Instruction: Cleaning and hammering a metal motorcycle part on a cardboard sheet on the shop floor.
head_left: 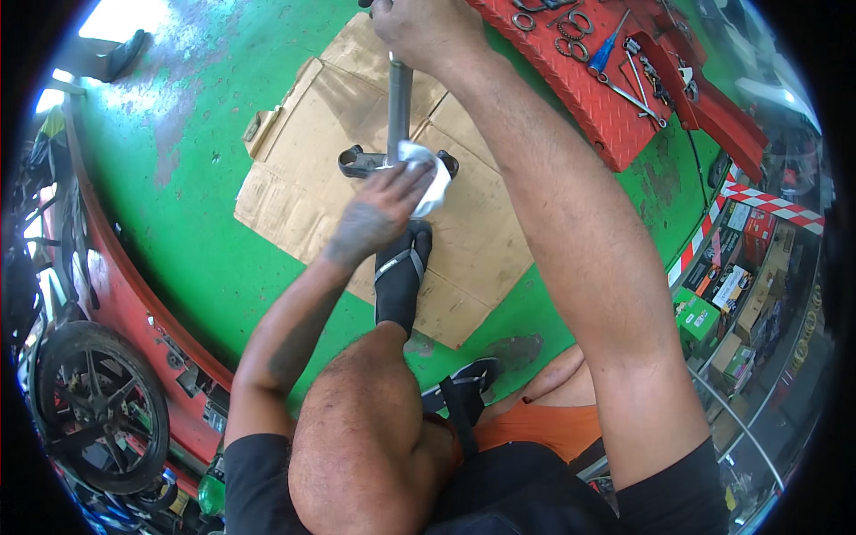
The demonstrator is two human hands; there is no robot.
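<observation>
An upright grey metal tube (399, 102) rises from a dark metal clamp piece (357, 162) with rounded ends, over brown cardboard (294, 187). My right hand (423, 31) is closed round the top of the tube at the upper edge, over a dark part mostly hidden by it. My left hand (388, 196) presses a crumpled white cloth (430, 192) against the tube's lower part, fingers closed on the cloth. My sandalled, dark-socked foot (395, 281) rests on the cardboard just below the clamp piece.
A red tray (606, 116) with tools and rings stands upper right. Boxes (695, 316) line the right behind striped tape. A black wheel (98, 406) leans by a red platform (160, 357) at left. Another person's foot (120, 58) is on the green floor (178, 223), upper left.
</observation>
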